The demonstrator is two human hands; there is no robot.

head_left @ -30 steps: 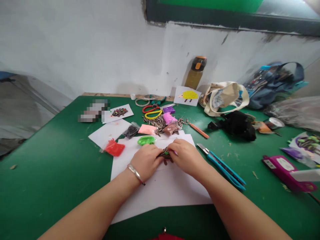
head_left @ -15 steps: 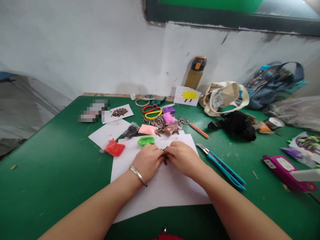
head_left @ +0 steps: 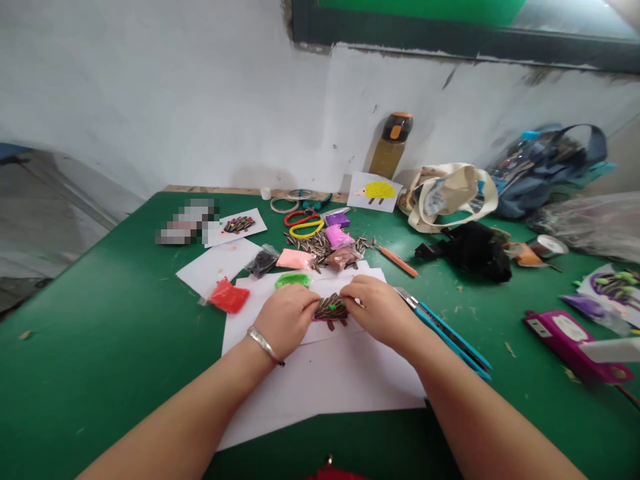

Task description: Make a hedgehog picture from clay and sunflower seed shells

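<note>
A hedgehog picture (head_left: 331, 309) made of striped sunflower seeds, with green bits on its back and brown feet, lies on white paper (head_left: 325, 380). At its left edge is my left hand (head_left: 287, 317), fingers bent and pressed together. My right hand (head_left: 377, 307) is at its right edge, thumb and fingers drawn into a pinch. What either hand pinches, if anything, is too small or hidden to make out. Just beyond the left hand lies a green clay packet (head_left: 292, 279). A red clay packet (head_left: 229, 296) is farther left.
Behind the hands are a pile of sunflower seeds (head_left: 320, 245), scissors (head_left: 307, 229) and clay packets. A blue-handled cutter (head_left: 445, 330) lies beside my right forearm. A bottle (head_left: 393, 143), a yellow hedgehog picture (head_left: 379, 192) and a cloth bag (head_left: 450, 200) stand at the back.
My hands have moved apart, left hand to the left and right hand to the right. More of the seed hedgehog and its green bits now shows between them.
</note>
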